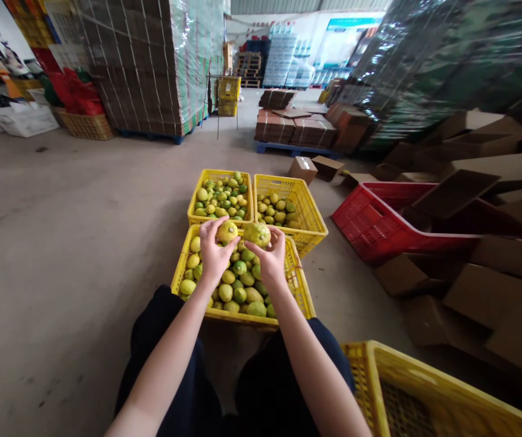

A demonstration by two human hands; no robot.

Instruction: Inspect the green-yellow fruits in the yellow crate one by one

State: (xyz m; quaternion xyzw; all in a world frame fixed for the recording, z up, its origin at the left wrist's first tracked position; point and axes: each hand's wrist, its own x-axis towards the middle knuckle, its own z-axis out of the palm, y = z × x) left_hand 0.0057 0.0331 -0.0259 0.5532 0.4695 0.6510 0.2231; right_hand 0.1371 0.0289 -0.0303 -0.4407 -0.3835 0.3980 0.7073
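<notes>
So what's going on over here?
A person is holding up two lemon-like fruits: the left hand grips a yellow fruit, the right hand a greenish-yellow fruit. Both are above a front crate full of similar fruit. Just beyond stand a left rear crate and a right rear crate, both holding fruit too.

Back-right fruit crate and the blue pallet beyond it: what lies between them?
In the head view, two small cardboard boxes sit on the floor between crate and pallet.

plastic crates, matt cardboard boxes, glossy wrap
</notes>
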